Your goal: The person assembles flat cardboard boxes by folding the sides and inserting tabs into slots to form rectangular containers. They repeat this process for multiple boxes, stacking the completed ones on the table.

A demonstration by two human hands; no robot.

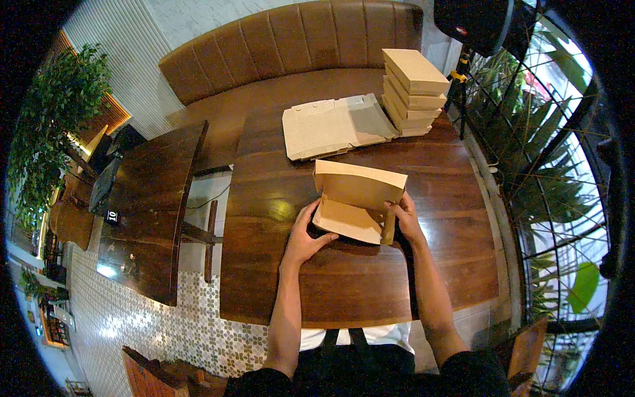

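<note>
Between my two hands, above the wooden table [264, 284], is a brown cardboard box [350, 215], partly folded, with its lid standing up at the far side. My left hand [307, 237] grips the box's left front corner, thumb along the front edge. At the right side, my right hand [405, 218] holds the box by a side flap [389, 226] that stands out from the corner. Farther back on the table lies a pile of flat, unfolded cardboard boxes [331, 126]. A stack of several folded, closed boxes [417, 73] rises beside it on the right.
A brown padded bench [297, 43] curves behind the table. To the left stands another wooden table [149, 212] with a small black number stand [112, 217]. A black tripod [461, 86] is at the back right, near a metal grille with plants. Wooden chairs [149, 374] are close by.
</note>
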